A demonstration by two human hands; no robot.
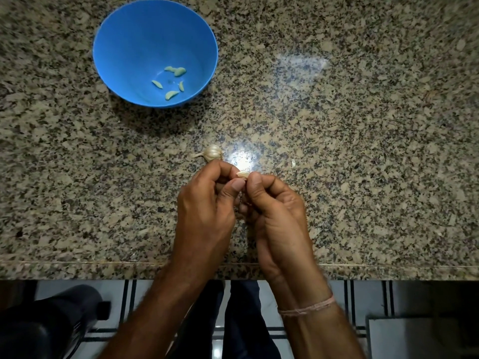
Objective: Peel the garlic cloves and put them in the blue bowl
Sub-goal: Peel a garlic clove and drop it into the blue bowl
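Hands [207, 211] [277, 216] around clove [243, 173], near counter edge [103, 271]

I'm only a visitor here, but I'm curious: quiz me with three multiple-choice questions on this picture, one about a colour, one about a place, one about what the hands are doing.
1. The bowl is: A red; B white; C blue.
2. The whole garlic bulb lies: A in the bowl; B on the counter; C on the floor.
3. The left hand and right hand: A pinch one clove together; B lie flat; C lift the bowl.
Answers: 1 C, its wall is blue. 2 B, it rests on the speckled stone. 3 A, the clove sits pinched between both.
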